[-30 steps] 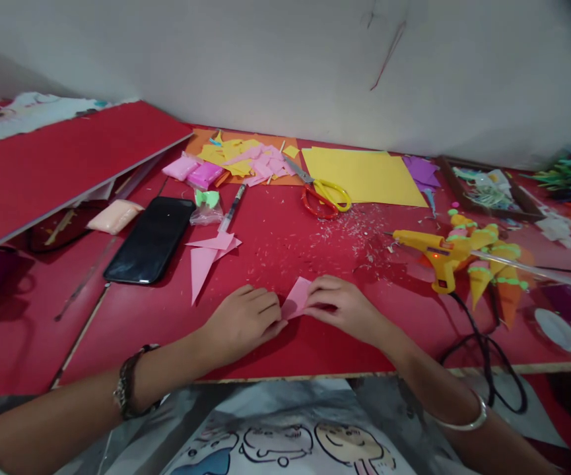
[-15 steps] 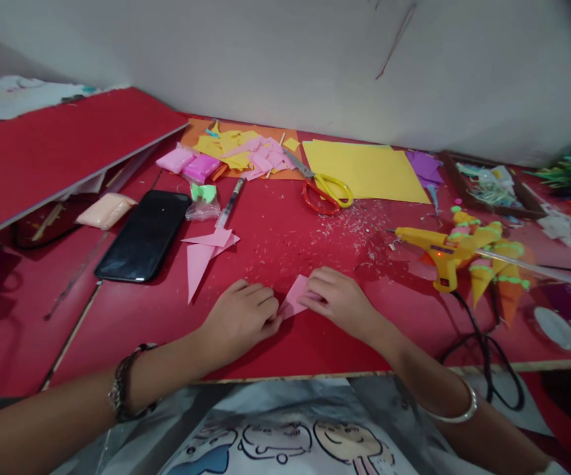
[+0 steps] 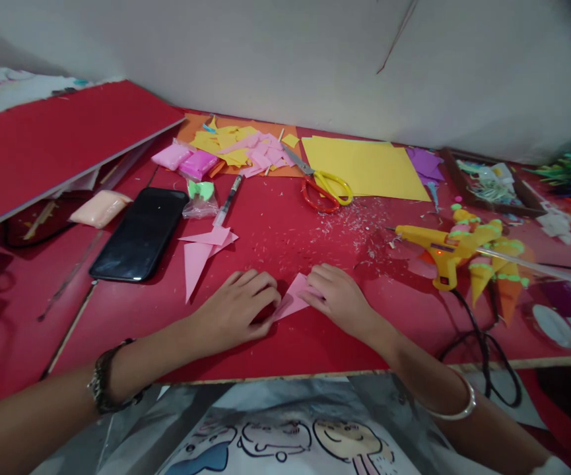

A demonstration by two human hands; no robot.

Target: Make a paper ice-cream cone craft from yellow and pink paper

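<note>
A small piece of folded pink paper (image 3: 292, 302) lies on the red tabletop near its front edge, between my hands. My right hand (image 3: 339, 298) has its thumb and fingers closed on the paper's right side, covering that end. At the pointed left end is my left hand (image 3: 238, 307), its fingers curved and its thumb against the tip; a small gap shows between thumb and index finger. Left of the hands rest pink paper pieces (image 3: 200, 254), one pointed like a cone, beside a pen (image 3: 228, 200).
A black phone (image 3: 140, 234) and clay packets (image 3: 186, 160) lie left. Scissors (image 3: 322, 187) touch yellow sheets (image 3: 364, 168); paper scraps (image 3: 245, 146) are alongside. At right, a yellow glue gun (image 3: 443, 249) with a lit light and black cord stands near paper cones (image 3: 507, 284).
My left hand has shifted slightly left and its fingers have lifted and loosened, showing more of the paper's left end. My right hand stays almost in place on the paper.
</note>
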